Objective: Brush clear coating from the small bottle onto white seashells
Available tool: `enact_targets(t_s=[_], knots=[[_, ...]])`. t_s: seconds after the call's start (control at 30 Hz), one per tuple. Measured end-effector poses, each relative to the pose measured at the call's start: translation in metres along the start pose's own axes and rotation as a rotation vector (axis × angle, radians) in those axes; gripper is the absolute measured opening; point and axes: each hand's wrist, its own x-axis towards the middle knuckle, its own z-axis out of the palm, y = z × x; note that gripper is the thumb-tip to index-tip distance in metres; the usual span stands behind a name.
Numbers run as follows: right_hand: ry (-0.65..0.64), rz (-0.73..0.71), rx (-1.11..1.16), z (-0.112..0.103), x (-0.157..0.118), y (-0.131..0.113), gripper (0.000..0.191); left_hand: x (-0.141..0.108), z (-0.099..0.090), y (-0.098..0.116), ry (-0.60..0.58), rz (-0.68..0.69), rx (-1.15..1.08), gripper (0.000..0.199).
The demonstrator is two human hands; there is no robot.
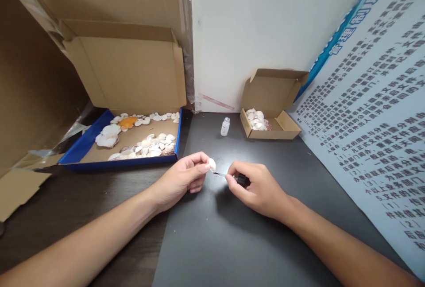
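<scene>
Between the thumb and fingertips of my left hand (pixel 191 172) is a small white seashell (pixel 212 164), held up above the dark table. My right hand (pixel 257 186) grips a small brush (pixel 220 174) by its black cap, with the thin stem pointing left. The brush's dark tip is at the lower edge of the shell; whether it touches I cannot tell. Behind my hands a small glass bottle (pixel 225 127) with whitish contents stands upright and uncapped.
At the left, an open blue-edged cardboard box (pixel 133 132) holds many shells, among them an orange one (pixel 128 122). A smaller open carton (pixel 275 134) with white shells stands back right. A white board (pixel 249 34) rises behind; a printed poster (pixel 372 114) leans at right.
</scene>
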Motion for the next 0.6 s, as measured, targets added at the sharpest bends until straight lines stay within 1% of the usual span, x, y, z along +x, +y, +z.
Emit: enact_targets(t_s=[0.07,0.23,0.43,0.53,0.6], knots=[[-0.007,0.003,0.013,-0.0002,-0.0006,0.0005,0.017,0.0004,-0.0004,0.0,0.006,-0.007,0.001,0.023],[0.032,-0.046,0.044,-0.0003,-0.0006,0.0009,0.016,0.0006,0.0002,0.0002,0.008,-0.034,0.001,0.025],[0.03,0.01,-0.015,-0.0003,0.0,0.001,0.015,-0.0004,0.003,0.0015,0.025,-0.025,0.004,0.024],[0.059,-0.017,0.019,-0.0011,0.0001,0.0015,0.016,-0.0005,0.0045,0.0025,0.045,-0.015,0.015,0.024],[0.053,-0.035,0.028,-0.001,0.0006,0.0022,0.015,-0.0001,0.0046,0.0025,0.045,-0.02,0.03,0.026]])
